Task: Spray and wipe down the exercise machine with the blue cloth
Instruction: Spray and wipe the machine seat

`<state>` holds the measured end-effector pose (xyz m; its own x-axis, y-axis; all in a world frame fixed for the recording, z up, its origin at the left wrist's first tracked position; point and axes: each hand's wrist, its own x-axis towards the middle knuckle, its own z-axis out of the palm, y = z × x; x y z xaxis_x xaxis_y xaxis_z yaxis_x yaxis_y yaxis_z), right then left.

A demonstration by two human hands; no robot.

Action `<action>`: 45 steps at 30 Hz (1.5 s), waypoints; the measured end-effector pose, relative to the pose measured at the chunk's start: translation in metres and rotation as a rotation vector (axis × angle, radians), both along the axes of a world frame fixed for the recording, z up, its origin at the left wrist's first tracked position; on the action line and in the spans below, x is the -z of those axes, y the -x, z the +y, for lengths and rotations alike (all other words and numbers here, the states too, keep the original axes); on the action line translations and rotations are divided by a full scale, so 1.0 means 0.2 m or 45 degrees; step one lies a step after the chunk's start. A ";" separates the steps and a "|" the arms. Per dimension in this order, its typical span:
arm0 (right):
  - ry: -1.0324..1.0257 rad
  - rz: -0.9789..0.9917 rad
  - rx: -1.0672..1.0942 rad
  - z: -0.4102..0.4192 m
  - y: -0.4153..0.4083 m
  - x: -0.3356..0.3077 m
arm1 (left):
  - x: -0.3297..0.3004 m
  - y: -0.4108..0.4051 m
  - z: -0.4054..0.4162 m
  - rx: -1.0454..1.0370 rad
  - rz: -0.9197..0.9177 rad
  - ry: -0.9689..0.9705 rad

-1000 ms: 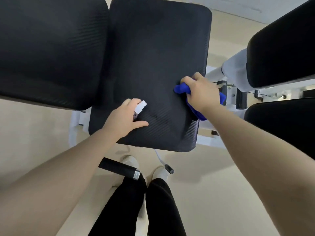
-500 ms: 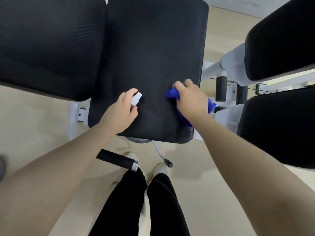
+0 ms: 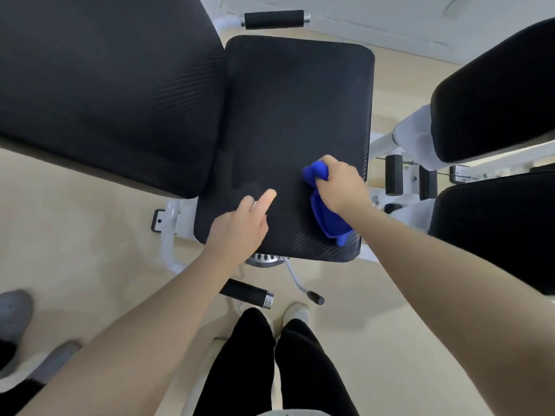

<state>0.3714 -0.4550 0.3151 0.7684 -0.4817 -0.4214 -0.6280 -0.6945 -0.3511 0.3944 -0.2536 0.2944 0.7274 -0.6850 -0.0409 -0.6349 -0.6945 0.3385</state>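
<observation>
The exercise machine's black seat pad [image 3: 294,115] lies in front of me, with its larger black back pad [image 3: 105,85] to the left. My right hand [image 3: 342,184] grips the bunched blue cloth [image 3: 327,220] and presses it on the seat's right side. My left hand [image 3: 240,226] hovers over the seat's near left part with the index finger stretched forward and the other fingers curled. The spray bottle it held a moment ago is hidden under that hand. A faint haze shows on the pad just beyond the fingertip.
Black foam handles stick out at the far end [image 3: 274,19] and the near end [image 3: 247,292], next to a thin adjustment lever [image 3: 300,283]. Two more black pads [image 3: 495,94] [image 3: 495,229] stand on the right. Another person's grey shoe [image 3: 13,313] is at the left edge.
The view has pulled back, showing the whole seat. The white nozzle in my left hand is out of sight and the index finger now points forward. My right hand and the cloth stay on the seat's right side.
</observation>
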 end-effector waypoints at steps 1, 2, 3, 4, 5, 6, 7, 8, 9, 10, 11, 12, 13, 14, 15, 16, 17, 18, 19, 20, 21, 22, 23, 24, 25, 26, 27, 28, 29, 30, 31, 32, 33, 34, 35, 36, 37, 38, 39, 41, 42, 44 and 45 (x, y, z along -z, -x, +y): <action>0.017 -0.006 -0.024 -0.02 0.00 -0.03 | -0.02 0.00 -0.03 0.001 0.030 -0.022; 0.027 0.004 -0.047 -0.04 0.01 -0.05 | -0.02 0.00 -0.05 -0.030 0.084 -0.068; 0.036 0.020 -0.064 -0.05 0.02 -0.06 | -0.02 0.00 -0.06 -0.078 0.161 -0.125; 0.046 0.032 -0.078 -0.06 0.04 -0.06 | -0.01 -0.01 -0.04 -0.132 0.224 -0.169; 0.052 0.049 -0.084 -0.07 0.07 -0.06 | 0.00 -0.02 -0.01 -0.185 0.268 -0.197; 0.053 0.066 -0.086 -0.06 0.09 -0.05 | 0.02 -0.03 0.02 -0.237 0.294 -0.216; 0.040 0.092 -0.092 -0.06 0.12 -0.03 | 0.03 -0.05 0.06 -0.287 0.306 -0.224; 0.026 0.106 -0.114 -0.05 0.13 -0.02 | 0.04 -0.06 0.09 -0.326 0.308 -0.221; 0.013 0.123 -0.144 -0.03 0.15 0.00 | 0.05 -0.06 0.12 -0.337 0.306 -0.208; 0.025 0.131 -0.180 -0.01 0.16 0.01 | 0.05 -0.06 0.14 -0.316 0.300 -0.193; 0.045 0.143 -0.216 0.01 0.17 0.02 | 0.04 -0.05 0.15 -0.272 0.298 -0.193; 0.071 0.142 -0.252 0.03 0.18 0.04 | 0.04 -0.02 0.15 -0.208 0.307 -0.219; 0.102 0.139 -0.286 0.05 0.20 0.05 | 0.04 0.01 0.14 -0.140 0.316 -0.259; 0.153 0.126 -0.337 0.07 0.21 0.06 | 0.04 0.04 0.13 -0.088 0.317 -0.298; 0.228 0.080 -0.422 0.09 0.24 0.08 | 0.05 0.06 0.12 -0.062 0.319 -0.331; 0.310 0.024 -0.552 0.12 0.26 0.10 | 0.06 0.08 0.11 -0.075 0.332 -0.349; 0.376 -0.036 -0.693 0.16 0.28 0.13 | 0.07 0.08 0.12 -0.124 0.361 -0.348; 0.426 -0.081 -0.828 0.19 0.29 0.15 | 0.09 0.07 0.13 -0.191 0.388 -0.321; 0.461 -0.098 -0.952 0.23 0.28 0.17 | 0.10 0.05 0.15 -0.257 0.394 -0.281; 0.477 -0.090 -1.062 0.27 0.27 0.19 | 0.11 0.02 0.19 -0.303 0.380 -0.244; 0.489 -0.071 -1.149 0.30 0.25 0.21 | 0.12 -0.01 0.22 -0.333 0.354 -0.225; 0.500 -0.060 -1.232 0.33 0.22 0.22 | 0.13 -0.04 0.26 -0.365 0.341 -0.226; 0.517 -0.072 -1.323 0.35 0.19 0.23 | 0.13 -0.07 0.29 -0.401 0.353 -0.249; 0.534 -0.103 -1.418 0.34 0.15 0.24 | 0.13 -0.09 0.32 -0.416 0.373 -0.283; 0.547 -0.147 -1.488 0.33 0.10 0.24 | 0.14 -0.10 0.34 -0.410 0.400 -0.323; 0.574 -0.190 -1.494 0.32 0.04 0.25 | 0.15 -0.12 0.36 -0.395 0.437 -0.351; 0.617 -0.226 -1.424 0.31 -0.03 0.27 | 0.16 -0.14 0.38 -0.388 0.488 -0.354; 0.637 -0.247 -1.289 0.30 -0.11 0.26 | 0.17 -0.15 0.39 -0.393 0.544 -0.330; 0.630 -0.262 -1.105 0.31 -0.19 0.27 | 0.18 -0.17 0.39 -0.410 0.601 -0.293; 0.592 -0.250 -0.902 0.32 -0.24 0.27 | 0.20 -0.18 0.40 -0.427 0.653 -0.249; 0.539 -0.215 -0.714 0.34 -0.27 0.27 | 0.21 -0.19 0.41 -0.440 0.685 -0.208; 0.480 -0.180 -0.567 0.37 -0.28 0.29 | 0.22 -0.19 0.41 -0.449 0.699 -0.172; 0.416 -0.136 -0.479 0.42 -0.27 0.29 | 0.23 -0.20 0.41 -0.456 0.710 -0.151; 0.338 -0.111 -0.467 0.47 -0.23 0.30 | 0.23 -0.20 0.41 -0.467 0.727 -0.139; 0.277 -0.111 -0.541 0.52 -0.18 0.29 | 0.23 -0.20 0.41 -0.478 0.750 -0.133; 0.239 -0.129 -0.678 0.57 -0.12 0.29 | 0.23 -0.20 0.40 -0.480 0.765 -0.134; 0.234 -0.153 -0.812 0.59 -0.07 0.30 | 0.22 -0.20 0.40 -0.472 0.766 -0.145; 0.263 -0.201 -0.927 0.59 -0.05 0.30 | 0.21 -0.20 0.39 -0.446 0.743 -0.159; 0.317 -0.261 -1.060 0.55 -0.09 0.30 | 0.20 -0.20 0.39 -0.392 0.695 -0.177; 0.499 -0.309 -1.279 0.44 -0.21 0.29 | 0.18 -0.22 0.39 -0.211 0.547 -0.229; 0.602 -0.335 -1.274 0.39 -0.29 0.29 | 0.18 -0.22 0.39 -0.124 0.482 -0.260; 0.742 -0.363 -1.002 0.33 -0.48 0.29 | 0.20 -0.24 0.39 -0.037 0.394 -0.333; 0.720 -0.302 -0.816 0.32 -0.56 0.29 | 0.21 -0.24 0.39 -0.044 0.368 -0.370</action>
<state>0.4839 -0.3911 0.2563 0.9988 -0.0164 -0.0460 -0.0127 -0.9968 0.0795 0.4434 -0.1756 0.2532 0.6802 -0.5899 -0.4351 -0.5169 -0.8069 0.2860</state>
